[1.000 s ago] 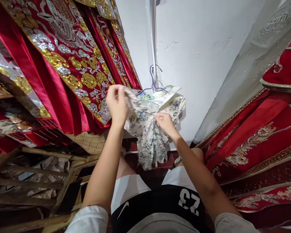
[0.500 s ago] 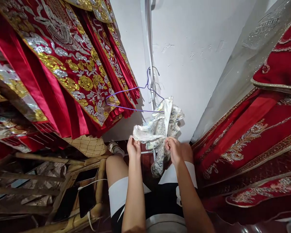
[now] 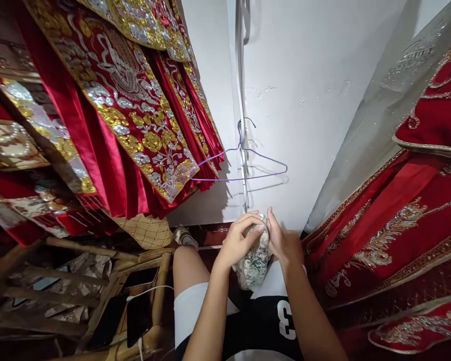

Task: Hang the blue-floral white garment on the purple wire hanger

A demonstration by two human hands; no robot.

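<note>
A pale, thin garment (image 3: 252, 268) with a grey-green print is bunched up above my lap; its shape cannot be made out. My left hand (image 3: 237, 240) curls over its upper left side, thumb and fingers closed on the cloth. From the right, my right hand (image 3: 281, 241) presses against the same bundle, thumb pointing up, its other fingers partly hidden behind the cloth. Just beyond my hands, a purple wire hanger (image 3: 263, 176) with nothing on it hangs from a white rail (image 3: 242, 90) on the wall.
Red robes with gold and silver embroidery (image 3: 143, 120) hang at left, and red beaded gowns (image 3: 383, 240) at right. A bamboo chair (image 3: 161, 286) at lower left holds dark phones (image 3: 138, 316) with a white cable (image 3: 156, 288). The white wall (image 3: 304, 75) stands ahead.
The garment has come off the hanger and is now gathered into a bundle nearer my lap. Both hands have closed in around it. The hanger now hangs bare.
</note>
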